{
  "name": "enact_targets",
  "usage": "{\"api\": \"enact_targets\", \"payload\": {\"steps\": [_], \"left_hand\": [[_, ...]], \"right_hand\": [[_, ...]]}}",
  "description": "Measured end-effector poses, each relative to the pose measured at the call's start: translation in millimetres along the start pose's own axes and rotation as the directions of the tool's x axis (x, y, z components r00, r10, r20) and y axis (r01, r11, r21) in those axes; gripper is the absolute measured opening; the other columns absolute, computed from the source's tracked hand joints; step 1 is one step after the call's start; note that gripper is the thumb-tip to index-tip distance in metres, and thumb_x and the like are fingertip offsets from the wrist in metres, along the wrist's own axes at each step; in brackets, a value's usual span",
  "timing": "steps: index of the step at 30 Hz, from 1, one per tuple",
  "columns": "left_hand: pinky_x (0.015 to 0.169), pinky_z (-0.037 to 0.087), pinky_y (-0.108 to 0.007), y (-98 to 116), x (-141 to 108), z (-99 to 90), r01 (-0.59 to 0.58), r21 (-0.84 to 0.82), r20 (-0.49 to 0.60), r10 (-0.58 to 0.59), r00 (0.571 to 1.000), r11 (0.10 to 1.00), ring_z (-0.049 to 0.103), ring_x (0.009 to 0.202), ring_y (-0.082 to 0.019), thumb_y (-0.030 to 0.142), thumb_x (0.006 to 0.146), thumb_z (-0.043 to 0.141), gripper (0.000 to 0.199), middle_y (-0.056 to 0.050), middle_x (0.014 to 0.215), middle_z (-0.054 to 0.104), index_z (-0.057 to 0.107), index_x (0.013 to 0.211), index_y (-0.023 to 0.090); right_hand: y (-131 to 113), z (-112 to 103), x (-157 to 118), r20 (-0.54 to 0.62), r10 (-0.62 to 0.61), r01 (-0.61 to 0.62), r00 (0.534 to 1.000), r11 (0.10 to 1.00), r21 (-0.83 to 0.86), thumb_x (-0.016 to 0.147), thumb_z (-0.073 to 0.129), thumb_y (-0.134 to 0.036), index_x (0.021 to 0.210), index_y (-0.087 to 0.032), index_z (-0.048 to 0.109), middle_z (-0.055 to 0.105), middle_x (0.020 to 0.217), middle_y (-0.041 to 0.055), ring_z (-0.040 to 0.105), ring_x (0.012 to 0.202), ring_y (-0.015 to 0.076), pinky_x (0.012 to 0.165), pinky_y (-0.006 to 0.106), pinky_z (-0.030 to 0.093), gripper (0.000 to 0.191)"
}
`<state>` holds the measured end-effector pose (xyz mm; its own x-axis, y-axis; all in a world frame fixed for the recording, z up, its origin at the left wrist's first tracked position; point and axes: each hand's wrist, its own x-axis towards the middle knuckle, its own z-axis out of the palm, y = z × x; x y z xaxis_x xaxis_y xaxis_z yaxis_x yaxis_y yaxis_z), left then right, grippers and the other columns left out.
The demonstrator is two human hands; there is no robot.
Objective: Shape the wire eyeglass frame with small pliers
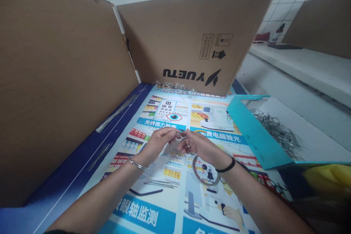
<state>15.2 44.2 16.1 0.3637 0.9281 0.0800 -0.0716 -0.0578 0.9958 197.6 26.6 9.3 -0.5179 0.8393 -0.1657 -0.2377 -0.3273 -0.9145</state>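
Observation:
My left hand (162,142) and my right hand (201,147) meet over the printed poster, fingertips nearly touching. Between them is a thin, silvery bent wire (180,136), pinched by thumb and fingers on both sides. A fine loop of it seems to hang below the left fingers, though its exact shape is too small to tell. Below my right hand lies a round coil of wire (195,171). Several straight wire pieces (161,183) rest on the poster nearer to me, below my left hand.
Cardboard panels (192,33) stand at the left and back. A heap of twisted wire (175,87) lies along the back panel. Wire bundles (116,113) lie on the left. A teal box (246,128) at right contains tangled wires (274,128); beyond is a white ledge (304,62).

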Motion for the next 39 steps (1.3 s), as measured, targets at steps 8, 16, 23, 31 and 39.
{"api": "enact_targets", "payload": {"steps": [8,16,23,31,39], "left_hand": [[0.058,0.039,-0.023,-6.5,3.1,-6.8,0.072,0.049,-0.022,-0.071,0.997,0.996,0.05,0.063,-0.011,0.041,0.076,0.06,0.032,-0.004,0.072,0.061,0.068,0.09,0.014],[0.056,0.039,-0.022,-6.6,4.7,-19.3,0.088,0.275,-0.019,-0.086,0.996,0.957,0.051,0.062,-0.012,0.045,0.077,0.056,0.033,-0.002,0.071,0.061,0.069,0.087,0.016],[0.057,0.041,-0.023,-12.4,3.5,-25.7,0.085,0.318,0.007,-0.092,0.996,0.944,0.052,0.062,-0.012,0.042,0.08,0.05,0.031,-0.002,0.071,0.062,0.067,0.085,0.017],[0.057,0.038,-0.023,-19.2,4.4,-30.9,0.017,0.538,0.02,-0.033,0.999,0.843,0.052,0.059,-0.013,0.032,0.081,0.046,0.025,0.001,0.06,0.058,0.065,0.072,0.019],[0.062,0.037,-0.026,-30.6,-0.8,-26.1,-0.038,0.941,0.025,0.04,0.999,0.337,0.056,0.073,-0.019,0.03,0.087,0.038,0.031,-0.007,0.078,0.061,0.065,0.078,0.018]], "right_hand": [[1.9,-5.8,0.5,-0.106,-0.007,0.009,0.994,1.0,0.012,0.071,0.068,-0.039,0.092,-0.018,0.058,0.053,0.065,-0.0035,0.044,0.051,0.0058,0.05,0.02,0.031,0.031],[-1.5,1.1,2.2,-0.097,0.015,-0.029,0.995,0.989,-0.146,0.065,0.07,-0.034,0.095,-0.018,0.056,0.054,0.072,-0.0031,0.052,0.059,0.0081,0.054,0.022,0.039,0.037],[5.8,2.5,12.2,-0.169,-0.028,-0.049,0.985,0.9,-0.433,0.067,0.061,-0.025,0.092,-0.018,0.056,0.052,0.07,-0.0036,0.049,0.053,0.0064,0.046,0.019,0.035,0.026],[23.5,-4.5,27.3,-0.169,-0.199,-0.001,0.965,0.645,-0.764,0.078,0.047,-0.025,0.094,-0.021,0.057,0.058,0.076,-0.0011,0.053,0.057,0.0099,0.052,0.023,0.041,0.019],[25.5,9.1,27.4,-0.122,-0.251,-0.161,0.96,-0.144,-0.976,0.082,0.036,-0.007,0.103,-0.021,0.056,0.059,0.098,0.0076,0.059,0.083,0.0175,0.066,0.025,0.041,0.033]]}}
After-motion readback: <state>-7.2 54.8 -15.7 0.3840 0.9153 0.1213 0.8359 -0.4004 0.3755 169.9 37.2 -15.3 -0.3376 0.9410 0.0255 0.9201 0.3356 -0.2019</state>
